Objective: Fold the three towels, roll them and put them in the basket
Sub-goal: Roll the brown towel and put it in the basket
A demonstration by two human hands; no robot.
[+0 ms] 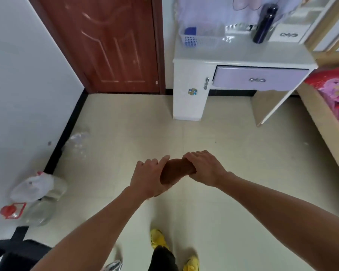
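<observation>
A rolled brown towel (173, 171) is held in the air over the floor, in the middle of the view. My left hand (148, 178) grips its lower left end from below, with the index finger stretched along the roll. My right hand (205, 167) is curled over its upper right end. A blue and clear plastic basket (199, 37) stands on the white desk at the back, far from both hands. No other towel shows in the view.
The white desk (243, 58) with a purple drawer stands ahead on the right, with a dark bottle (264, 24) on it. A brown door (110, 44) is behind on the left. Plastic jugs (35, 200) lie at the left wall. A bed edge (329, 122) runs along the right.
</observation>
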